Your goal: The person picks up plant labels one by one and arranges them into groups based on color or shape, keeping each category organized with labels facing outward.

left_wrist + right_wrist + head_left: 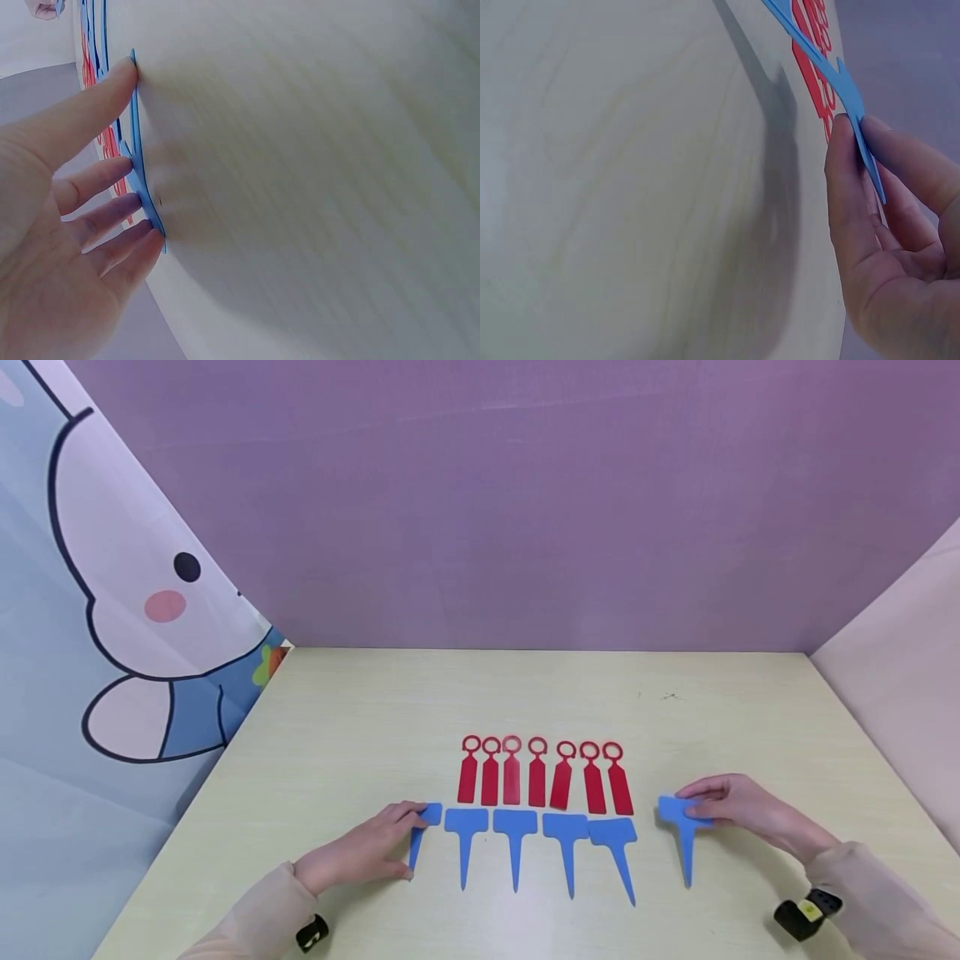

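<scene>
My right hand point(738, 806) pinches a blue T-shaped plant label point(686, 839) by one end of its head between thumb and fingers, the pointed stem hanging toward me; in the right wrist view this label point(847, 90) casts a shadow on the table. At the left end of a row of blue labels, my left hand point(367, 850) touches the outermost label point(417, 843). Its fingertips rest along the head and the thumb is at the stem's tip, as the left wrist view shows with the blue label point(136, 127) lying against the table. The fingers there are fairly straight.
Several more blue labels point(515, 843) lie side by side between my hands, stems toward me. Behind them runs a row of red ring-topped tags point(537, 781). A purple wall point(525, 510) rises at the table's point(420, 693) back edge, with a cartoon-printed sheet point(127, 635) at left.
</scene>
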Action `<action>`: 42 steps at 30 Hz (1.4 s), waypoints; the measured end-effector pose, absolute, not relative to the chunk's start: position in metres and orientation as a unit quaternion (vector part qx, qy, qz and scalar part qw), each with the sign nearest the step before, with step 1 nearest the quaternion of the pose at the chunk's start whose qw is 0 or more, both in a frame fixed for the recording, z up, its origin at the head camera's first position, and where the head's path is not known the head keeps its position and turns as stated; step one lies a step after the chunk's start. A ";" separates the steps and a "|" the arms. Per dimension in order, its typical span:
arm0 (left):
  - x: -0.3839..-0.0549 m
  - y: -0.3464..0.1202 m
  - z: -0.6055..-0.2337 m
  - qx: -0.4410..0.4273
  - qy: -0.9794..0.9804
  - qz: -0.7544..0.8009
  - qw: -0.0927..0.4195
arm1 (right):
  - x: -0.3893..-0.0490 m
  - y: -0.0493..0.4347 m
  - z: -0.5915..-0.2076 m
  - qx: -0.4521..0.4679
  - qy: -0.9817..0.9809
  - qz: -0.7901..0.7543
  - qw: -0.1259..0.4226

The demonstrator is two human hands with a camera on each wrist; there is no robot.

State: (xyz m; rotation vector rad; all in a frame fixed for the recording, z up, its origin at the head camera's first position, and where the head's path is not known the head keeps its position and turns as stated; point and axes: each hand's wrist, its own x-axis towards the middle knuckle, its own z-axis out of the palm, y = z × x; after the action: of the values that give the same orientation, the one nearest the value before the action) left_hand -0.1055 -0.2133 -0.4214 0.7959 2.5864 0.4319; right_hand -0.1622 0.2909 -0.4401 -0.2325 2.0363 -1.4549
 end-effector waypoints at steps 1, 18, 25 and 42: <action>-0.105 -0.213 -0.421 0.286 0.925 0.154 0.198 | -0.162 0.291 -0.440 -0.087 0.771 -0.549 0.311; -0.106 -0.212 -0.422 0.277 0.926 0.151 0.207 | -0.156 0.279 -0.443 -0.123 0.803 -0.507 0.286; -0.106 -0.213 -0.422 0.279 0.926 0.155 0.204 | -0.154 0.274 -0.445 -0.133 0.845 -0.455 0.247; -0.106 -0.211 -0.421 0.276 0.926 0.152 0.210 | -0.152 0.267 -0.448 -0.179 0.868 -0.414 0.210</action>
State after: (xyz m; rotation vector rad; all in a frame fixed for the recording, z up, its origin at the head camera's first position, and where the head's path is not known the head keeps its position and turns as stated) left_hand -0.1062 -0.2115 -0.4206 0.7661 2.5740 0.4218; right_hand -0.1517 0.2671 -0.4483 -0.4968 2.4119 -1.1498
